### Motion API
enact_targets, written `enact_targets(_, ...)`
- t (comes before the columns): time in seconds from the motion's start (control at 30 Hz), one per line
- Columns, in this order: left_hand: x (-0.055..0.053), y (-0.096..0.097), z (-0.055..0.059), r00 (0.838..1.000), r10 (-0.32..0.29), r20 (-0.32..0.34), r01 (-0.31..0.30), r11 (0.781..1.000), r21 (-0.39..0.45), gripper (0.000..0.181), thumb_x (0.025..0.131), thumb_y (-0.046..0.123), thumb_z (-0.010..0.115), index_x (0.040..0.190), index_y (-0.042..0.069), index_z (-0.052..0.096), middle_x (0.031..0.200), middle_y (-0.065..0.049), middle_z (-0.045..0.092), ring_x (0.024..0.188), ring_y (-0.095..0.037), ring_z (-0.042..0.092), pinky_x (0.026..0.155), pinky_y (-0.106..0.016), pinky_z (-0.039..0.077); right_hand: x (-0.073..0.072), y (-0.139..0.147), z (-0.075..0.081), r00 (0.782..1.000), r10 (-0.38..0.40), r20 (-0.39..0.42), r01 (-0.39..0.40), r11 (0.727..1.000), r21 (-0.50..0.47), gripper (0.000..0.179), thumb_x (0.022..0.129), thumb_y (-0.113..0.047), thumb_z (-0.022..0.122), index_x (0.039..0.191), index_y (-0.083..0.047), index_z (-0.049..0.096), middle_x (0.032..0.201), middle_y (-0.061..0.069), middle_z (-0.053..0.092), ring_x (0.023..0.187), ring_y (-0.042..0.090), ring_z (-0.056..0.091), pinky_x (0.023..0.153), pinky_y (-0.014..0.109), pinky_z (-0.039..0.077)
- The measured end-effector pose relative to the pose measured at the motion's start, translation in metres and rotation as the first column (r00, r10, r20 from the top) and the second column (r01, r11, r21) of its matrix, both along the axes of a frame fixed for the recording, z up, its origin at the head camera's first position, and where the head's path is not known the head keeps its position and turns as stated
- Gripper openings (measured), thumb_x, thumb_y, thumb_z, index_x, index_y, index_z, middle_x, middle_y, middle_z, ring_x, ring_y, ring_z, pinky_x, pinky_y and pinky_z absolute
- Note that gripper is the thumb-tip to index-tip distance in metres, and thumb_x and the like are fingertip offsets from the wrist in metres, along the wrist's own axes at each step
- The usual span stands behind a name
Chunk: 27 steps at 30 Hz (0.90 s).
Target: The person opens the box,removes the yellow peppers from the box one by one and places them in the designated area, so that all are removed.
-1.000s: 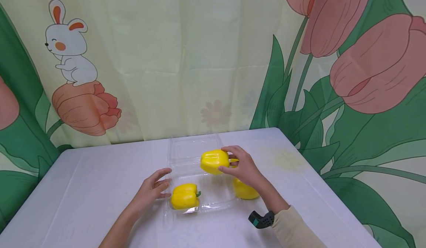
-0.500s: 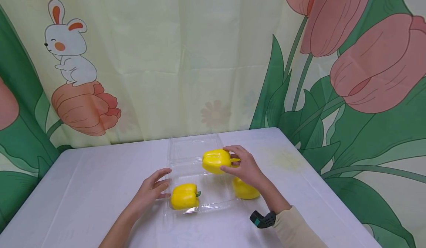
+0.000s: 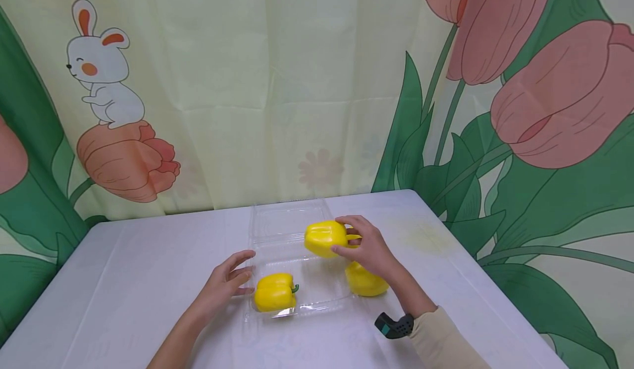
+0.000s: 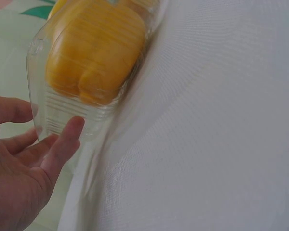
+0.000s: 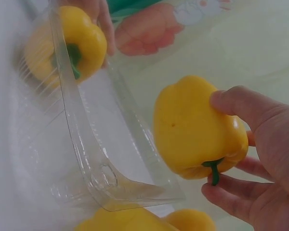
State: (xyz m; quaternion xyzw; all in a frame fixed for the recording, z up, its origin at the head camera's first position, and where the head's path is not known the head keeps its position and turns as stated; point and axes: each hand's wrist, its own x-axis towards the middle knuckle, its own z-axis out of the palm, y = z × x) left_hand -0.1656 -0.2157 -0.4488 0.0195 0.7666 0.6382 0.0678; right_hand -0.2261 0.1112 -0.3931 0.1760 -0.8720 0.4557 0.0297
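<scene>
My right hand (image 3: 366, 245) holds a yellow bell pepper (image 3: 323, 238) between thumb and fingers, above the clear plastic clamshell box (image 3: 322, 284). In the right wrist view the held pepper (image 5: 195, 127) is tilted, its short green stem near my fingers. A second yellow bell pepper (image 3: 274, 293) lies in the left end of the box, seen through the wall in the left wrist view. My left hand (image 3: 225, 281) has its fingers loosely bent against the box's left side. A third yellow bell pepper (image 3: 365, 281) sits just right of the box, partly behind my right wrist.
The box's clear lid (image 3: 291, 220) lies folded back toward the far edge of the white-covered table (image 3: 143, 281). Behind the table hangs a printed curtain (image 3: 297, 94) with tulips and a rabbit.
My right hand has drifted slightly to the right with the bell pepper. The left hand, the box and the other peppers have stayed in place.
</scene>
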Motion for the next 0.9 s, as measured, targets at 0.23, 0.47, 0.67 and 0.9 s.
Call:
enact_targets(0.23,0.001,0.001,0.001,1.0,0.004,0.0,-0.004,1.0,-0.02,0.05,0.098,0.012,0.052,0.146,0.01,0.036,0.155,-0.014,0.034,0.137,-0.038,0.042,0.087,-0.04,0.058,-0.001,0.003,0.0,1.0,-0.008,-0.004,0.008,1.0,0.007,0.061,0.08,-0.025,0.079,0.135,-0.02,0.053,0.138,0.005,0.05,0.113,0.027,0.063,0.093,0.041,0.056)
enact_targets(0.47,0.001,0.001,0.002,1.0,0.005,0.004,-0.005,1.0,-0.015,0.05,0.098,0.012,0.052,0.145,0.01,0.037,0.155,-0.014,0.034,0.138,-0.038,0.042,0.087,-0.04,0.058,-0.001,0.007,0.001,1.0,-0.01,0.007,0.01,1.0,0.004,0.062,0.08,-0.025,0.079,0.136,-0.019,0.053,0.138,0.005,0.049,0.115,0.029,0.062,0.093,0.04,0.056)
enact_targets(0.67,-0.001,0.0,0.0,1.0,0.007,0.004,-0.007,1.0,-0.016,0.049,0.098,0.011,0.051,0.145,0.011,0.038,0.155,-0.013,0.035,0.137,-0.038,0.042,0.087,-0.038,0.058,-0.002,0.01,0.001,1.0,-0.01,0.003,0.01,1.0,0.006,0.061,0.08,-0.025,0.079,0.135,-0.019,0.053,0.138,0.006,0.049,0.116,0.031,0.061,0.094,0.042,0.055)
enact_targets(0.9,-0.001,0.001,-0.002,1.0,0.019,0.006,-0.018,1.0,-0.025,0.048,0.098,0.011,0.052,0.144,0.012,0.04,0.154,-0.012,0.037,0.136,-0.037,0.044,0.085,-0.036,0.059,-0.002,0.013,0.001,1.0,-0.015,0.004,0.015,1.0,0.008,0.061,0.08,-0.025,0.079,0.135,-0.021,0.053,0.138,0.006,0.049,0.117,0.031,0.061,0.094,0.041,0.055)
